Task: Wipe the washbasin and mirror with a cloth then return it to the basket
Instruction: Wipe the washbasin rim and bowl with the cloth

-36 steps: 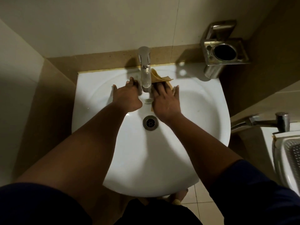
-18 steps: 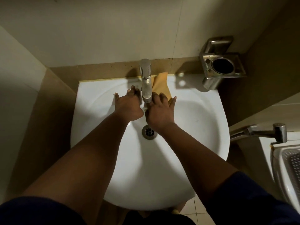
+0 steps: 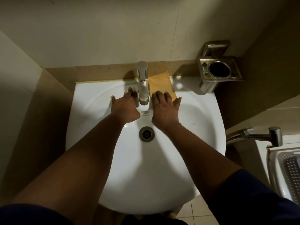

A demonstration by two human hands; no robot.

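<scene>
A white washbasin (image 3: pixel 194 130) fills the middle of the view, with a chrome tap (image 3: pixel 143 82) at its back edge and a drain (image 3: pixel 146 133) below it. An orange cloth (image 3: pixel 160 82) lies spread flat on the basin rim just right of the tap. My right hand (image 3: pixel 165 109) presses on the cloth's near edge with straight, spread fingers. Left of the tap, my left hand (image 3: pixel 125 108) rests flat on the basin, fingertips beside the tap's base. No mirror is in view.
A steel tumbler holder (image 3: pixel 219 69) is fixed to the wall at the back right. A chrome wall tap (image 3: pixel 263 137) juts out at the right. Below it stands a white perforated basket (image 3: pixel 285 169). Tiled walls enclose the basin on the left and behind.
The cloth has been pushed out flatter along the rim right of the tap, and my right hand has shifted right with it. My left hand has stayed beside the tap.
</scene>
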